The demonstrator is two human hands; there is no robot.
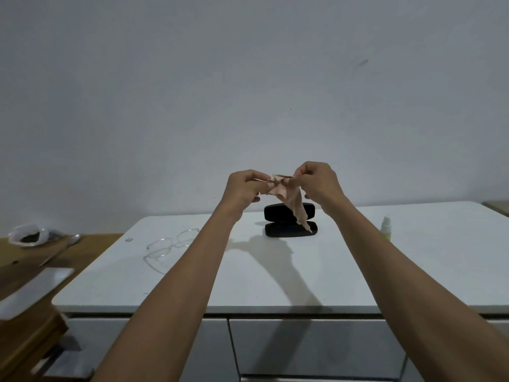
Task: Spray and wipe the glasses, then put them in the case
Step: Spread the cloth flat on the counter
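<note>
Both hands are raised above the white tabletop (275, 271). My left hand (243, 188) and my right hand (319, 183) each pinch an edge of a beige cleaning cloth (292, 201), which hangs down between them to a point. Behind and below the cloth, a black glasses case (278, 230) lies open on the table. Clear-framed glasses (168, 248) lie on the table at the left, apart from both hands. A small spray bottle (386, 227) with greenish liquid stands upright at the right.
A wooden surface (33, 260) adjoins the table at the left, carrying a white bowl (26, 235), a spoon (74, 238) and a flat grey board (33, 290). Grey drawers (316, 346) sit under the tabletop. A plain wall stands behind.
</note>
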